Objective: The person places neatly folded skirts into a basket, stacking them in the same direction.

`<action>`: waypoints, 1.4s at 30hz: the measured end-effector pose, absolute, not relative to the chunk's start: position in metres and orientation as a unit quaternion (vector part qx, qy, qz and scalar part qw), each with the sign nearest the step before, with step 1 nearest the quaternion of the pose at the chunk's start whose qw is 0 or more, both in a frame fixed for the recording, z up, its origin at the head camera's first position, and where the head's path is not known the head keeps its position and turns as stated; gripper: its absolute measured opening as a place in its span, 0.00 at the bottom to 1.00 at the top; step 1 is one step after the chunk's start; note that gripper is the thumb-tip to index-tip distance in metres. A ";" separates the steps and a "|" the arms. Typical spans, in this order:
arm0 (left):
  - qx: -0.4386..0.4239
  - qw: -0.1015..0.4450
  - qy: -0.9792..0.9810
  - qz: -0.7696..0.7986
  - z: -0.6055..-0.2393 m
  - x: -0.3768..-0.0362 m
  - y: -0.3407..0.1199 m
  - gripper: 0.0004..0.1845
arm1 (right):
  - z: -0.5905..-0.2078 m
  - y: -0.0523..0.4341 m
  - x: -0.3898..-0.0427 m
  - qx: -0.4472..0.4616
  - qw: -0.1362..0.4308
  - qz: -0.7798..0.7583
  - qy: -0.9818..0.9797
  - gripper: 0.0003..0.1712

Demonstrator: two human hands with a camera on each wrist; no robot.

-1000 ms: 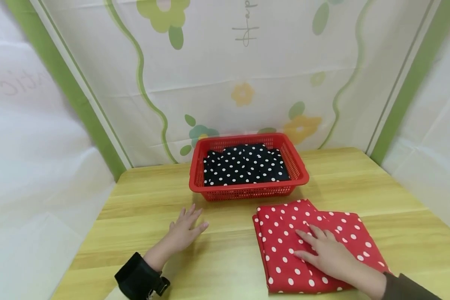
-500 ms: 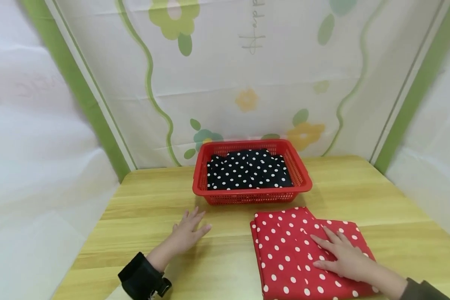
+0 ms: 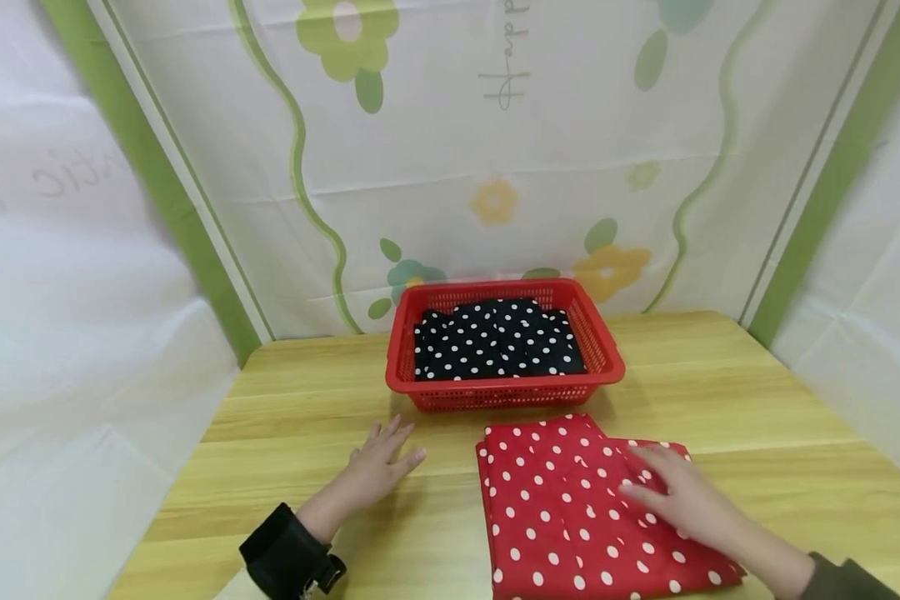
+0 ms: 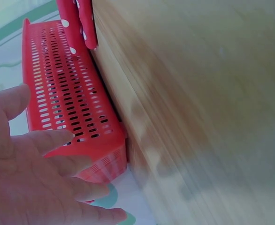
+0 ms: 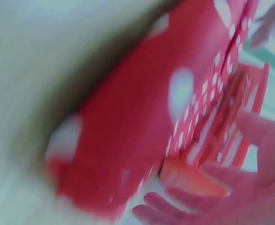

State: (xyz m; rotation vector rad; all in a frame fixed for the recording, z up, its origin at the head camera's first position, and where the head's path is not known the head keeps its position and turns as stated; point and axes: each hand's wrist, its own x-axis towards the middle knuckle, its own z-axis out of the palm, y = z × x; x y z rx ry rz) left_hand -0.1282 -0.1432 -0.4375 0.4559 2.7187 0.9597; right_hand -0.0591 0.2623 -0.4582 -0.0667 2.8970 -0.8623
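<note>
A folded red cloth with white dots (image 3: 547, 517) lies on the table in front of the basket. My right hand (image 3: 682, 500) is over its right part, blurred, fingers fairly straight and gripping nothing; whether it touches the cloth I cannot tell. In the right wrist view the cloth (image 5: 128, 117) is smeared by motion, with the right hand (image 5: 250, 187) beside it. My left hand (image 3: 378, 467) is held over the table left of the cloth, fingers spread and holding nothing. The left wrist view shows that same left hand (image 4: 39, 173) with its fingers extended.
At the back of the table (image 3: 292, 433) stands a red perforated plastic basket (image 3: 506, 392). Inside it lies black cloth with white dots (image 3: 487, 342). A white curtain with printed flowers (image 3: 435, 150) hangs behind, and white sheets flank both sides.
The red dotted cloth has shifted left over the last half second. My right hand slid right across it earlier and is now blurred. The left hand has stayed nearly still.
</note>
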 end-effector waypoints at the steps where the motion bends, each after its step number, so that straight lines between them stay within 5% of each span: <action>1: 0.155 0.111 0.926 0.327 -0.437 -0.128 -0.143 0.34 | -0.456 0.270 -0.059 -0.017 0.047 -0.277 0.960 0.47; 12: 0.160 0.115 0.920 0.338 -0.442 -0.127 -0.142 0.31 | -0.464 0.310 -0.057 0.040 0.074 -0.225 0.971 0.51; 31: 0.168 0.116 0.919 0.338 -0.452 -0.124 -0.137 0.29 | -0.464 0.267 -0.066 0.067 0.113 -0.382 0.915 0.43; 42: 0.118 0.181 0.898 0.382 -0.458 -0.125 -0.129 0.35 | -0.467 0.276 -0.074 0.075 0.191 -0.599 0.774 0.28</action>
